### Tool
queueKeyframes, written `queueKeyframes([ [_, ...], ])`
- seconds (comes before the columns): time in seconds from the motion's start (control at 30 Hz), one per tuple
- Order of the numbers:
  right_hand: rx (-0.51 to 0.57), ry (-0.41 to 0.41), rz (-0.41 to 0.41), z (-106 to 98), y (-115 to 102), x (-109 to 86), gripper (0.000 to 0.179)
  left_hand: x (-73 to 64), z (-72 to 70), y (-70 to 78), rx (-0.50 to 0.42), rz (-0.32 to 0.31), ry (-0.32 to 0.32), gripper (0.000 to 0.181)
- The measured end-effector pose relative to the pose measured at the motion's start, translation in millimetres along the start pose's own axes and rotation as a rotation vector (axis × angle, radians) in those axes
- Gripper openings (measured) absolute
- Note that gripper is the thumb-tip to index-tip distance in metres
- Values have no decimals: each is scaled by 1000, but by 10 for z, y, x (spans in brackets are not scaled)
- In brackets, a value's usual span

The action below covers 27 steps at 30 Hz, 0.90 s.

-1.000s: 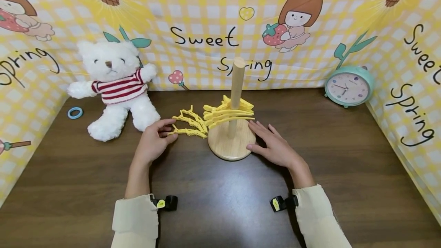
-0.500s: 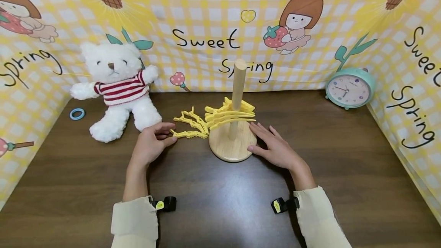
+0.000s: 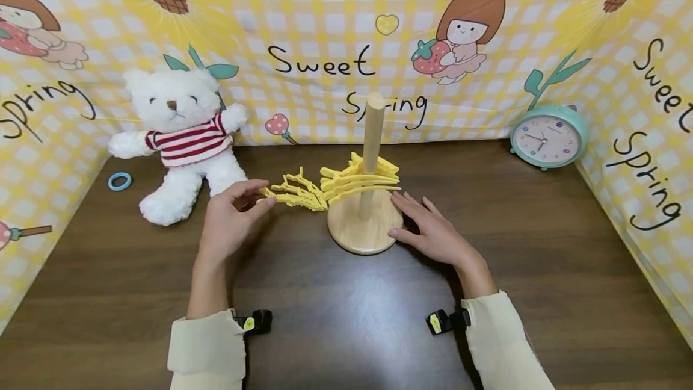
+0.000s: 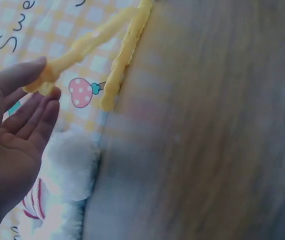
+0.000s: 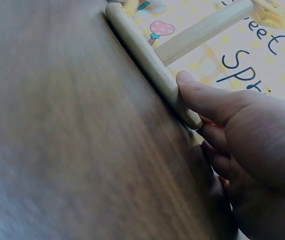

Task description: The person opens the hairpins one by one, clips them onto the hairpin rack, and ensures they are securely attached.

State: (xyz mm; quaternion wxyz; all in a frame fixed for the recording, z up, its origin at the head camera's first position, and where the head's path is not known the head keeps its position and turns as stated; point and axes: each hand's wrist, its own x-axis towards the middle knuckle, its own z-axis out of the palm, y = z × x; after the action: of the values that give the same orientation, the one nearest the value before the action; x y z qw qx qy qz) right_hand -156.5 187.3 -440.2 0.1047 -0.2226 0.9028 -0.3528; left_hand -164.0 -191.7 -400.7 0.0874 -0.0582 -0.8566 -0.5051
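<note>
My left hand (image 3: 230, 215) pinches the tip of a thin, jointed yellow arm (image 4: 77, 52) between thumb and fingers. This arm is part of a yellow plastic piece (image 3: 295, 191) with several knobbly arms at left and a fan of smooth curved yellow blades (image 3: 360, 179) around a wooden post (image 3: 373, 131). In the left wrist view a second yellow arm (image 4: 125, 62) hangs beside the pinched one. The post rises upright from the round base of a wooden stand (image 3: 365, 233). At the base's right side my right hand (image 5: 252, 130) holds the rim, thumb against its edge.
A white teddy bear (image 3: 189, 143) in a striped top sits behind my left hand. Left of it lies a blue ring (image 3: 120, 182). A green alarm clock (image 3: 548, 137) stands at the back right of the brown table (image 3: 346, 330). Printed cloth walls (image 3: 319, 11) enclose the back and sides.
My left hand has shifted up and slightly left, lifting the pinched yellow arm nearer to the other arms. The right hand and the stand hold still.
</note>
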Motion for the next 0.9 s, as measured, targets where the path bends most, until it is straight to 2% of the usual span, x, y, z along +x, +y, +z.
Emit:
queueKeyframes([
  [0.2, 13, -3, -6, 22, -11, -11, 77, 13, -4, 89, -74, 42, 47, 32],
  [0.43, 10, 0, 34, 21, 1, -54, 75, 34, 96, 191, -145, 57, 81, 31],
  [0.57, 14, -1, 30, 22, 13, -65, 75, 43, 132, 270, -195, 77, 103, 29],
  [0.73, 11, 11, 8, 0, 13, -50, 76, 102, 129, 403, -218, 151, 152, 27],
  [0.9, -12, 2, -3, -14, 8, -10, 76, 123, 109, 509, -227, 277, 239, 25],
])
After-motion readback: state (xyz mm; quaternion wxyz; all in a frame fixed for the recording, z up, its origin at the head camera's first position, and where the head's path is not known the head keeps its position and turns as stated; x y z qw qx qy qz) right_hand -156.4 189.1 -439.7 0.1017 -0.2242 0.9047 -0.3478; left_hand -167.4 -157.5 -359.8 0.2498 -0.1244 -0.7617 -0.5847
